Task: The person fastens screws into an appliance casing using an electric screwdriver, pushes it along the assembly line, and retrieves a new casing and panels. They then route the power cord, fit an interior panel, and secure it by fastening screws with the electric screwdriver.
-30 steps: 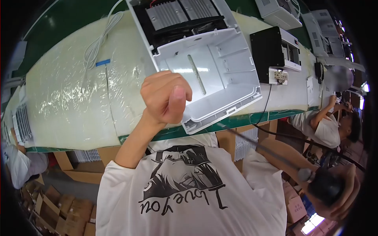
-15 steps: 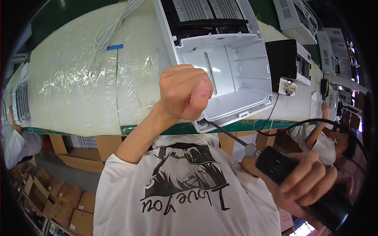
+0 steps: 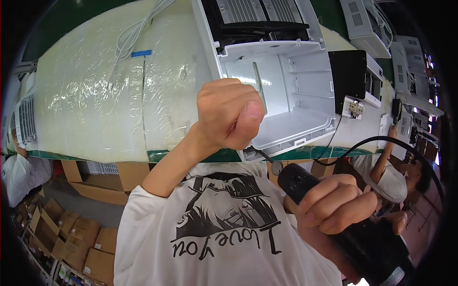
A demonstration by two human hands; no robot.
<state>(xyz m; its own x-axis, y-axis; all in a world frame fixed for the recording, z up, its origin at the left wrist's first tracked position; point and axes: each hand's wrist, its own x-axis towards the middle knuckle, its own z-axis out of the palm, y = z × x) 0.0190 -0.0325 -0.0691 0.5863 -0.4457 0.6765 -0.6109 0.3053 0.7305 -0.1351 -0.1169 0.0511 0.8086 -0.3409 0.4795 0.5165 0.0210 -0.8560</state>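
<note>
My left hand (image 3: 230, 113) is curled into a fist at the lower left edge of the white plastic housing (image 3: 305, 124); whatever its fingers may hold is hidden. My right hand (image 3: 338, 204) is wrapped round a black power screwdriver (image 3: 298, 183). From the tool's nose, the thin shaft reaches the housing's near corner, just below my left fist; its tip cannot be made out. The housing lies open side up, showing a slotted inner panel, with black parts and finned metal plates (image 3: 243, 10) at its far end.
A black-and-white unit (image 3: 348, 76) with a small terminal block stands right of the housing. A coiled white cable (image 3: 128, 42) lies on the plastic-covered table (image 3: 95, 95). A black cord (image 3: 381, 138) arcs on the right. Another person (image 3: 389, 176) is at the far right, and cartons (image 3: 98, 190) are below the table.
My right hand has brought the screwdriver in from the lower right, its shaft now at the housing's near corner. The housing and my left fist appear further right in view.
</note>
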